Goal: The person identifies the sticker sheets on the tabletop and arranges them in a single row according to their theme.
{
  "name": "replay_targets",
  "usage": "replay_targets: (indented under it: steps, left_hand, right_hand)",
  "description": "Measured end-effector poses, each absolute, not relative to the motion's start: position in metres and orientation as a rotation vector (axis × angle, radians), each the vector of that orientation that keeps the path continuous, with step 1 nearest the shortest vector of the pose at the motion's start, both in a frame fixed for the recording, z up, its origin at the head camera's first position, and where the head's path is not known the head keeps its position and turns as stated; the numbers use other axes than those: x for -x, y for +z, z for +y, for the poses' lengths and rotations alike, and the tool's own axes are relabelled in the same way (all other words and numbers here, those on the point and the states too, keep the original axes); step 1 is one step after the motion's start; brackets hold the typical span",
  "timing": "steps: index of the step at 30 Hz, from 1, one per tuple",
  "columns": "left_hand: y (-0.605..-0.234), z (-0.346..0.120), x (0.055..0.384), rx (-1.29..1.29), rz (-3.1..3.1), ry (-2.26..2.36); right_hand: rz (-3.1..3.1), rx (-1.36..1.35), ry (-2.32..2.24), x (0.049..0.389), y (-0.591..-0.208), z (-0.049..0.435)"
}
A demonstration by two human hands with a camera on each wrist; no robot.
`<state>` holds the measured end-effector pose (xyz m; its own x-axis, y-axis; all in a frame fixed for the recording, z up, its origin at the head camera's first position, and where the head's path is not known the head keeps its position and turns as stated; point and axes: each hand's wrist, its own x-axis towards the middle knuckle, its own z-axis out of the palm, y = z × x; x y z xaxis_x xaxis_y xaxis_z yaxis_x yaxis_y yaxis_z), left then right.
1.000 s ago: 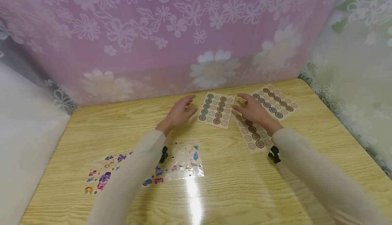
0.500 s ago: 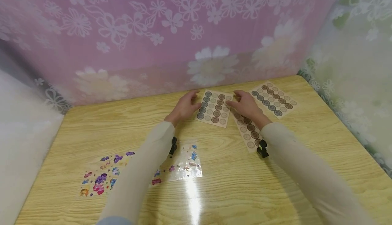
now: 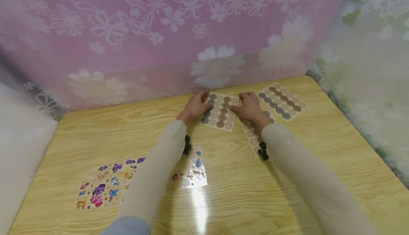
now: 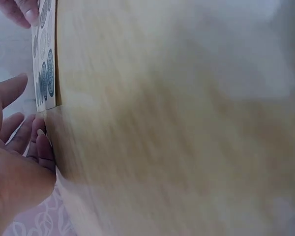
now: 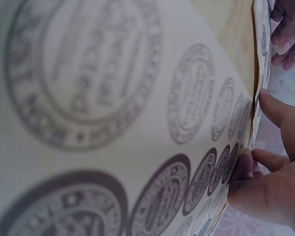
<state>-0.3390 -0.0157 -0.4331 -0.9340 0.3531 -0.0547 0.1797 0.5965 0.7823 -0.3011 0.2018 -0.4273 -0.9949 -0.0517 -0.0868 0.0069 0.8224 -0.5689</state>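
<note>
Behind, pink floral cloth (image 3: pixel 153 61); at right, pale floral cloth (image 3: pixel 374 86) with green leaves. Below, wood-grain table (image 3: pixel 239 199), bright streak of reflection at front. Above table, 2 cream sleeves (image 3: pixel 156 171), reaching forward from near side. At left front, clear sticker sheeting (image 3: pixel 108 189) with colourful figures, partly hidden by left sleeve; cannot tell number of pieces. Farther back, 3 beige sheets: middle sheet (image 3: pixel 217 112) near back edge of table, between 2 hands; near-right sheet (image 3: pixel 250 134) just beside, partly covered by right hand and wrist; far-right sheet (image 3: pixel 281 102) near back right corner. Left hand (image 3: pixel 194 105) at left edge of middle sheet, thumb spread well away from fingers; fingertips close by sheet corner in left wrist view, cannot tell contact. Right hand (image 3: pixel 249 106) at right edge of middle sheet, thumb tip on it, fingers bent, gap visible behind thumb; cannot tell pinch from plain touch. Black wrist pieces (image 3: pixel 263 151), 1 per wrist. Smallest: round prints (image 3: pixel 220 124) in rows on beige sheets, some blue-grey or brown, others faint; nearest lettering blurred in right wrist view.
</note>
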Motion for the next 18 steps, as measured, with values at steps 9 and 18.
replay_targets:
  steps: [9,18]
  left_hand:
    - [-0.433,-0.01,0.352,-0.405,2.608,1.22]
    - [-0.428,-0.005,0.357,-0.455,2.753,0.961]
  right_hand:
    - [2.901,-0.026,-0.92,0.304,-0.43,0.202]
    - [2.867,-0.004,-0.966,0.306,-0.436,0.204]
